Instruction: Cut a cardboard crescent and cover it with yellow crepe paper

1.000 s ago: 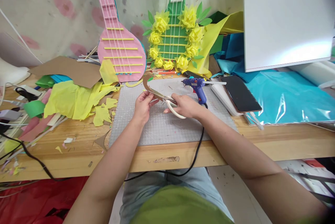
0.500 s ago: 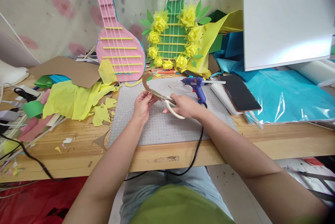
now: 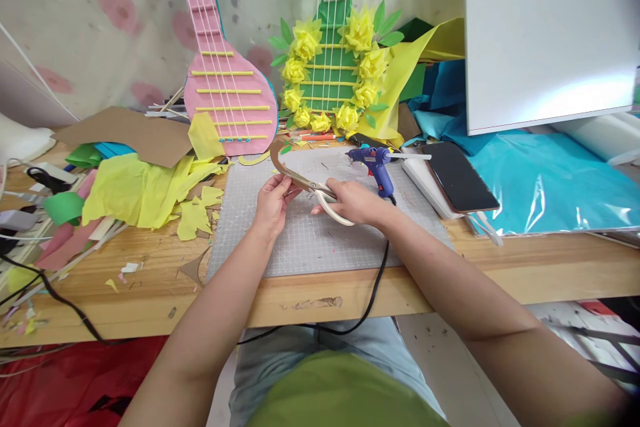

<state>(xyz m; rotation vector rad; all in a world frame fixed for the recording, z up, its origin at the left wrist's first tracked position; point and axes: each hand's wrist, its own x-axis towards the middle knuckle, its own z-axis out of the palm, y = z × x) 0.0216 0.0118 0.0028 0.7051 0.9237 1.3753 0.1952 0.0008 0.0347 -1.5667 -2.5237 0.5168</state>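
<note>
Over the grey cutting mat (image 3: 240,247), my left hand (image 3: 273,206) pinches a curved strip of brown cardboard (image 3: 279,158) whose hooked end sticks up past the fingers. My right hand (image 3: 353,202) is closed round the white handles of a pair of scissors (image 3: 333,212). The scissor blades lie along the strip, close to my left fingertips; the exact spot where they meet the cardboard is hard to make out. Just behind my right hand sits a blue hot glue gun (image 3: 376,167) with a white glue stick in its back.
A pink paper instrument (image 3: 233,94) and a green one (image 3: 330,47) with yellow flowers stand at the back. Yellow paper (image 3: 135,187) and scraps lie left. A phone (image 3: 460,177) and blue wrapped sheets (image 3: 550,180) lie right. A black cable (image 3: 376,280) hangs over the front edge.
The hooked end of the cardboard strip has shifted very slightly to the left. Both hands and the scissors stay almost where they were.
</note>
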